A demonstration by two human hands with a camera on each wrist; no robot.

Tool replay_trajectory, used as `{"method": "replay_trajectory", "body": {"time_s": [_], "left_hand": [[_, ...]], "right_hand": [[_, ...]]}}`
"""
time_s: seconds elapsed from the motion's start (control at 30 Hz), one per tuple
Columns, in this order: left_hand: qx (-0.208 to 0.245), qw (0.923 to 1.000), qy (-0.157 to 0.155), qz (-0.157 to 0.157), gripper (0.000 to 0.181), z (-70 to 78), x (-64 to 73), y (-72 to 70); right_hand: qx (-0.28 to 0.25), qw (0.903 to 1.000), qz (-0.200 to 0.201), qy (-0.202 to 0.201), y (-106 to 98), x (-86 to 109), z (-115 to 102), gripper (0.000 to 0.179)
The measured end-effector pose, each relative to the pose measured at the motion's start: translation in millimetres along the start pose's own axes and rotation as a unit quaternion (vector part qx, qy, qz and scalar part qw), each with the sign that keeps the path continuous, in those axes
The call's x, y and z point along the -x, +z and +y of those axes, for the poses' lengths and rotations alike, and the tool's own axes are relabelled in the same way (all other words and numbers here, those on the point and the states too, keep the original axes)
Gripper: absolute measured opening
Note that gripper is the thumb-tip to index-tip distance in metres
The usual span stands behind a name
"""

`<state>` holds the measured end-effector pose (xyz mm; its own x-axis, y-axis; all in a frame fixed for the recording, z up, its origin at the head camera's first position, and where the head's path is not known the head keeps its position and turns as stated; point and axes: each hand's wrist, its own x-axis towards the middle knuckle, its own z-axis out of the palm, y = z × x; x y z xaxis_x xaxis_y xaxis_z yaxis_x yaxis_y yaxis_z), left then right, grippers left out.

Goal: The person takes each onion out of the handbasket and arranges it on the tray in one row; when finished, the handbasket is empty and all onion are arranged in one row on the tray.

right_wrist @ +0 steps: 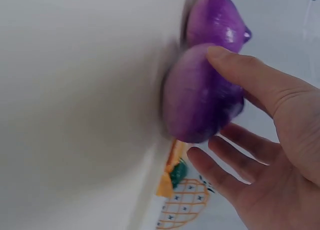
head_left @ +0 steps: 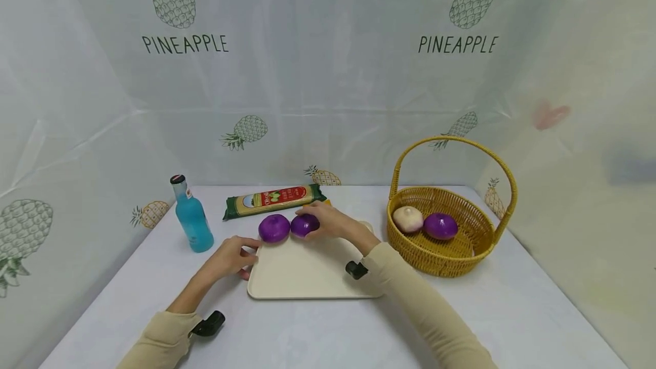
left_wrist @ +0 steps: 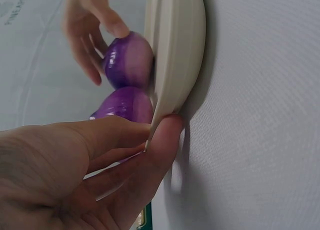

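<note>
I list: left hand [head_left: 233,258], pinching cream tray [head_left: 307,272] by its edge; right hand [head_left: 330,222], thumb on first purple onion [head_left: 303,225], grasp I cannot tell; second purple onion [head_left: 274,228], just beside.

My head feed: tray [head_left: 307,272] lower centre, two onions [head_left: 274,228] side by side at its upper left. Packet [head_left: 277,198] behind, bottle [head_left: 193,221] frame left, basket [head_left: 435,265] right, two more bulbs [head_left: 441,226] inside.
</note>
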<state>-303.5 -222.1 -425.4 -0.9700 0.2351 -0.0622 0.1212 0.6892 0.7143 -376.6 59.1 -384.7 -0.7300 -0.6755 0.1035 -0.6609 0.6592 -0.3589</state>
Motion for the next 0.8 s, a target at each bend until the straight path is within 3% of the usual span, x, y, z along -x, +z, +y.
{"method": "replay_trajectory", "body": {"time_s": [0.17,0.3,0.57,0.8], "left_hand": [[-0.002,1.0000,-0.001,0.000,0.042,0.0,-0.6,0.0],[-0.010,0.9999,-0.003,0.001,0.042,0.1,-0.4,-1.2],[-0.007,1.0000,-0.004,0.003,0.042,2.2,2.8,-5.4],[-0.003,0.9999,0.006,-0.008,0.042,2.6,1.8,-4.2]], "right_hand": [[-0.001,0.9999,0.000,0.012,-18,12.4,0,0.064],[0.002,0.9997,0.017,0.016,-42,34.5,3,0.061],[0.015,0.9976,0.049,0.048,-89,102.1,25,0.064],[0.029,0.9937,0.081,0.072,-111,163.0,60,0.060]]}}
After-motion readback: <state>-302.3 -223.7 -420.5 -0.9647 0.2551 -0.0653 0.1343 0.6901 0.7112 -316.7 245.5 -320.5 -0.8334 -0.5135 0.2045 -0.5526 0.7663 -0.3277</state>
